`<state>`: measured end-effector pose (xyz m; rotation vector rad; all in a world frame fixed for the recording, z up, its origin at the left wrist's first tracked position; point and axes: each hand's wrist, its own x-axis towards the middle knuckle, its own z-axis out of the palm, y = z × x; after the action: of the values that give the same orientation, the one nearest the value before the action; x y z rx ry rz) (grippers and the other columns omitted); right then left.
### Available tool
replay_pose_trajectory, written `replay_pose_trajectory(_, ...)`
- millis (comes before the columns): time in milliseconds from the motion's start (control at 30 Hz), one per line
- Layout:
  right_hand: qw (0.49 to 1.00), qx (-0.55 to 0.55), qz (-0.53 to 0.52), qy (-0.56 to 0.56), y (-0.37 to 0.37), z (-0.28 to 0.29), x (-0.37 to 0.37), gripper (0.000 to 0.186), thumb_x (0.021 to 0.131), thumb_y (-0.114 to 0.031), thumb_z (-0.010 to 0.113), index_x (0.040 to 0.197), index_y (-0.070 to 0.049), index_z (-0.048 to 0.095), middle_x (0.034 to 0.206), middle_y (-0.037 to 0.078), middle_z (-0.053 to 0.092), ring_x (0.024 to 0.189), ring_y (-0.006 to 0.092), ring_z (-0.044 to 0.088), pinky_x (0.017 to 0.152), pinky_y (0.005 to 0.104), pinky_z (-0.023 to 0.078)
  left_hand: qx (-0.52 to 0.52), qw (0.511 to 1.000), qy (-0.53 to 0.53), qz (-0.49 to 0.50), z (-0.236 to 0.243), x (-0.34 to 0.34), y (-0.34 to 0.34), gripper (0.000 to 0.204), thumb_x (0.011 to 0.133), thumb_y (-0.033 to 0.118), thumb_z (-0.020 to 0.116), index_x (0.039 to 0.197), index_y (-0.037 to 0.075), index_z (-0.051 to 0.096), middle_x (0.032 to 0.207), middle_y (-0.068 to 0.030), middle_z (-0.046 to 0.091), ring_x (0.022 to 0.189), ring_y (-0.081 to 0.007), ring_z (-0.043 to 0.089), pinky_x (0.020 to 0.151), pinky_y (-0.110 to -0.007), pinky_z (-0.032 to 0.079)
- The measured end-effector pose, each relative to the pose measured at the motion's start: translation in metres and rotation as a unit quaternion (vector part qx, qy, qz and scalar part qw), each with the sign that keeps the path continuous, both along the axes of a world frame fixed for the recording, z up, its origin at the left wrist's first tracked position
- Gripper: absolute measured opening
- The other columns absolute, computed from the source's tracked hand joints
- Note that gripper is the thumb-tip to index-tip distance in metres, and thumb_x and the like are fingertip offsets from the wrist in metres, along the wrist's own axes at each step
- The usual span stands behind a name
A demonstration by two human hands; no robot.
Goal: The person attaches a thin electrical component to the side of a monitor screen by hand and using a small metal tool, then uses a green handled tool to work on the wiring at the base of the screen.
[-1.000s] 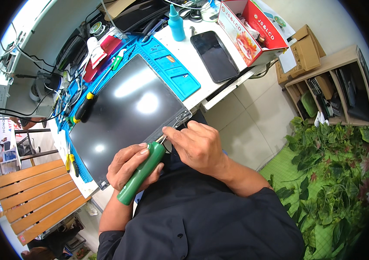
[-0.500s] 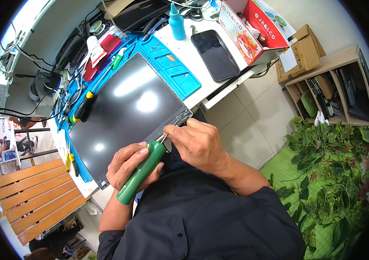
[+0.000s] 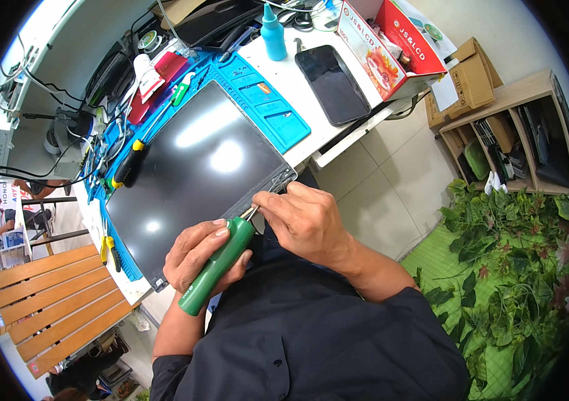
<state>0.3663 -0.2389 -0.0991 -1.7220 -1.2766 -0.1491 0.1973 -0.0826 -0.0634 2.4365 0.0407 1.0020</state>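
Observation:
A thick green-handled tool (image 3: 215,269) with a thin metal tip is gripped in my left hand (image 3: 187,257), fingers wrapped round the handle. Its tip points up and right, toward the pinched fingers of my right hand (image 3: 311,220). What those fingers hold is hidden. Both hands are at the near edge of a dark laptop screen panel (image 3: 177,174), which lies face up and reflects the ceiling lights. At the panel's right corner, beside my right fingertips, a small metal hinge-like part (image 3: 281,179) shows.
Under the panel is a blue work mat (image 3: 291,130). A yellow-and-black screwdriver (image 3: 127,164) rests on the panel's left edge, with yellow-handled pliers (image 3: 109,250) nearer me. Beyond stand a blue bottle (image 3: 272,33), a black phone-like device (image 3: 331,87) and a red-and-white box (image 3: 391,53).
Both hands stay almost in place, and the green handle has tilted very slightly. A person in the far left background has shifted.

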Motion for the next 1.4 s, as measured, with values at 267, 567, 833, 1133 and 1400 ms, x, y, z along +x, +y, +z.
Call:
replay_pose_trajectory(267,1.0,-0.001,-0.001,0.01,0.001,-0.002,-0.001,0.025,0.087,-0.001,0.081,0.112,-0.002,0.075,0.069,0.006,0.061,0.066,0.0214,0.059,0.059,0.0367,0.053,0.006,1.0,-0.004,-0.004,-0.001,0.0,0.0,0.047,0.072,0.012,0.1,0.113,0.002,0.079,0.105,-0.0187,0.08,0.09,-0.0283,0.081,0.079,-0.036,0.067)
replay_pose_trajectory(567,0.999,0.027,0.002,0.028,0.002,-0.006,0.0,0.023,0.087,-0.001,0.083,0.109,-0.002,0.076,0.07,0.007,0.062,0.067,0.0234,0.061,0.059,0.0382,0.054,-0.002,0.999,0.04,0.002,-0.005,-0.01,-0.001,0.052,0.08,0.023,0.1,0.122,0.005,0.075,0.114,-0.0194,0.079,0.102,-0.0318,0.079,0.089,-0.042,0.064)
replay_pose_trajectory(833,0.999,0.034,0.005,0.03,0.001,-0.01,0.001,0.022,0.089,-0.002,0.083,0.109,-0.003,0.077,0.07,0.004,0.066,0.065,0.0223,0.059,0.058,0.0372,0.051,0.01,1.0,0.002,0.003,-0.002,-0.003,-0.001,0.048,0.073,0.014,0.1,0.115,0.003,0.078,0.107,-0.0177,0.08,0.09,-0.0266,0.079,0.078,-0.035,0.066)
replay_pose_trajectory(1133,0.999,0.035,0.006,0.03,0.001,-0.012,0.002,0.024,0.089,-0.004,0.084,0.111,-0.004,0.076,0.071,0.004,0.067,0.065,0.0224,0.058,0.059,0.037,0.051,0.029,0.999,0.006,0.011,-0.002,-0.003,-0.002,0.051,0.073,0.017,0.1,0.118,0.005,0.077,0.107,-0.0169,0.08,0.09,-0.0258,0.078,0.078,-0.035,0.065)
replay_pose_trajectory(1400,0.998,0.041,0.008,0.042,0.001,-0.013,0.002,0.026,0.086,0.002,0.087,0.111,-0.004,0.082,0.082,0.004,0.075,0.063,0.0196,0.057,0.055,0.0358,0.05,0.016,0.999,0.036,0.012,-0.005,-0.009,-0.003,0.052,0.081,0.024,0.098,0.122,0.005,0.074,0.11,-0.0198,0.078,0.098,-0.0314,0.078,0.084,-0.041,0.065)
